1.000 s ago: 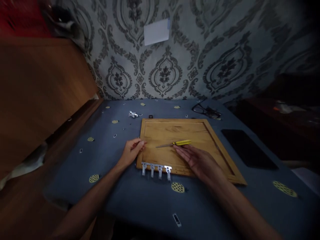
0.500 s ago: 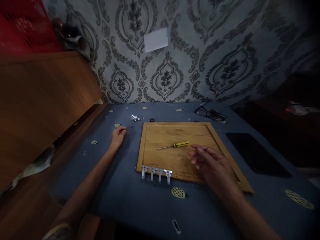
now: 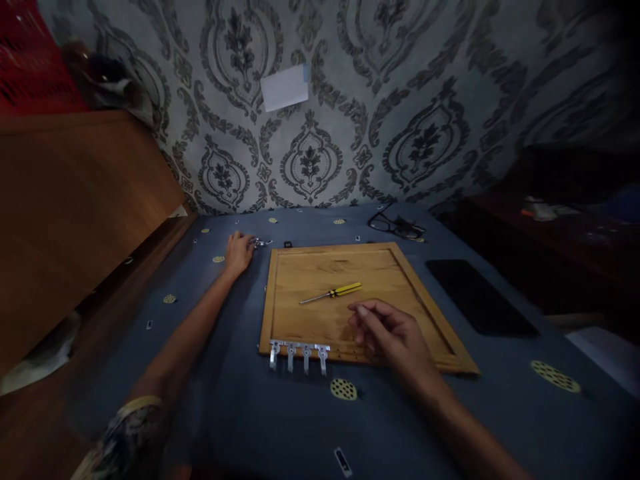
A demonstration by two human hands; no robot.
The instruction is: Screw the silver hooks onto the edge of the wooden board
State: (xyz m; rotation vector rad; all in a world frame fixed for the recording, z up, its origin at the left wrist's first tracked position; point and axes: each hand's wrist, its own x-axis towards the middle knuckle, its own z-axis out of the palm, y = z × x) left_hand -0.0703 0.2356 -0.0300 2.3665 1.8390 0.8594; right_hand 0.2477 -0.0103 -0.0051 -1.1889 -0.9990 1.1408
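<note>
A framed wooden panel (image 3: 320,267) lies flat on a blue patterned cloth. On its middle rests a small yellow-handled screwdriver (image 3: 331,293). A metal strip with several hooks (image 3: 297,351) sits at the panel's near edge. My left hand (image 3: 239,252) reaches far left of the panel, its fingers curled over a small shiny metal part (image 3: 260,243); whether they grip it is unclear. My right hand (image 3: 387,333) hovers low over the panel's near right part, fingers loosely curled, holding nothing that I can see.
Black glasses (image 3: 397,225) lie at the back right. A dark phone (image 3: 477,295) lies right of the panel. A wooden cabinet side (image 3: 75,207) rises on the left. Patterned wallpaper with a white note (image 3: 284,87) stands behind.
My left hand left the panel's left edge and reached back and left to the shiny metal part. My right hand drew back from the screwdriver and curled its fingers.
</note>
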